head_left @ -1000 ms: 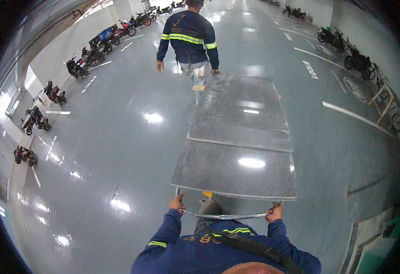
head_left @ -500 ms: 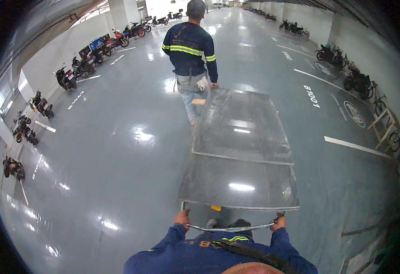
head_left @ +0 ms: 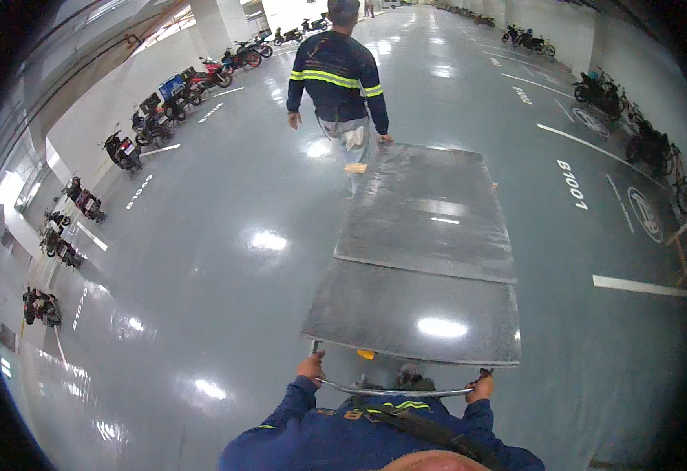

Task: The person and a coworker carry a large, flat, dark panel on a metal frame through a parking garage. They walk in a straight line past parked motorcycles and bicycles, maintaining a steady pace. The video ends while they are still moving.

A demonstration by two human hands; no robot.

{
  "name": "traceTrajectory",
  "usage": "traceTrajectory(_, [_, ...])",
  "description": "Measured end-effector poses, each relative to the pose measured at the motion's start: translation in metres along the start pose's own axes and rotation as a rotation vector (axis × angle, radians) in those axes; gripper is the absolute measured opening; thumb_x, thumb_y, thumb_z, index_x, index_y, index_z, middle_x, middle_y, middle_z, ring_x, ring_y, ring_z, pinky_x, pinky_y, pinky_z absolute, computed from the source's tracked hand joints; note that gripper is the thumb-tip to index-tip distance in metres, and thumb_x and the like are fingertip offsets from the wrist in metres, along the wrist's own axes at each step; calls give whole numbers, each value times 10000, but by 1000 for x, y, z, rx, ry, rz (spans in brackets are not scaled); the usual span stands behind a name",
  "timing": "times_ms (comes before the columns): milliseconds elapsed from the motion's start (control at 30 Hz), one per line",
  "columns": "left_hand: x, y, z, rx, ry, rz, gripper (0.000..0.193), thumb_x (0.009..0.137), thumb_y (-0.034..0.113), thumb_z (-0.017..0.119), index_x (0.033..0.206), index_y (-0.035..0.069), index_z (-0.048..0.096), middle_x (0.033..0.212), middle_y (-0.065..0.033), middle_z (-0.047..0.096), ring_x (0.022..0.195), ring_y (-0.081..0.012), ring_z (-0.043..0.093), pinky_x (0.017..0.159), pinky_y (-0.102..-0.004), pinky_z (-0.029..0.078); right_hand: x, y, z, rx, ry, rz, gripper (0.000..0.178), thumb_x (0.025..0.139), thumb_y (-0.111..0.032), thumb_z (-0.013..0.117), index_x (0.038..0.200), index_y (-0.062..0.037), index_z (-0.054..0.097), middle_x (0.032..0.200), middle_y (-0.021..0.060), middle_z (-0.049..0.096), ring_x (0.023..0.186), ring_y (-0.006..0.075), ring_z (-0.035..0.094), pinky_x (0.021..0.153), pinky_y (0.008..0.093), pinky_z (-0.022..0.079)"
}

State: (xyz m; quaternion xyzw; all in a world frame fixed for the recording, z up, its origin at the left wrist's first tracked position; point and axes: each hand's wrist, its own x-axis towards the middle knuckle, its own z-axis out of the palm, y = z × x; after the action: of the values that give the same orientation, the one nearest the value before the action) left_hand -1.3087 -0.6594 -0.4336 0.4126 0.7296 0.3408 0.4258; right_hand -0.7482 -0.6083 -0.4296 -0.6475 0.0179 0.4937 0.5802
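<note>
My left hand [head_left: 310, 367] is closed round the left end of a bent metal cart handle [head_left: 394, 392]. My right hand [head_left: 480, 388] grips the right end of the same handle. Just beyond the handle lie two large flat grey panels, the far panel [head_left: 430, 208] overlapping the near panel [head_left: 414, 314]. They hide the cart under them. A small yellow piece [head_left: 365, 354] shows below the near panel's edge. Ahead, a co-worker [head_left: 332, 78] in a dark top with a reflective band has the right hand [head_left: 385, 139] at the far panel's front left corner.
Parked motorbikes [head_left: 124, 149] line the left wall. More motorbikes and bicycles [head_left: 650, 145] stand along the right wall. White painted lines [head_left: 642, 286] mark bays on the glossy grey floor [head_left: 194, 290]. A wide lane runs straight ahead.
The cart and I have moved forward along the lane; the floor markings and motorbikes shift right and nearer. The co-worker has stepped ahead, left arm now showing at the side. Both my hands keep their hold.
</note>
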Motion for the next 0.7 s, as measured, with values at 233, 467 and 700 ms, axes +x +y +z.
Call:
traceTrajectory(233, [101,106,60,-255,82,-189,397,818,70,576,1213,60,609,608,-12,491,511,-142,534,447,-293,444,104,-50,89,132,-89,241,231,853,-257,610,746,-168,425,603,-12,354,423,123,321,420,297,319])
traceTrajectory(467, [246,182,140,4,88,-202,406,833,116,574,1233,165,618,742,-87,618,649,-217,626,547,-347,503,242,-158,162,-153,-56,46,313,836,-335,634,666,-174,425,573,-6,365,453,171,354,435,330,344])
traceTrajectory(700, [387,304,205,-432,39,-238,388,859,123,543,1233,25,580,758,-34,560,576,-178,542,477,-357,458,328,-240,297,-132,61,47,261,853,-320,597,714,-151,456,595,-3,365,483,168,358,459,334,341])
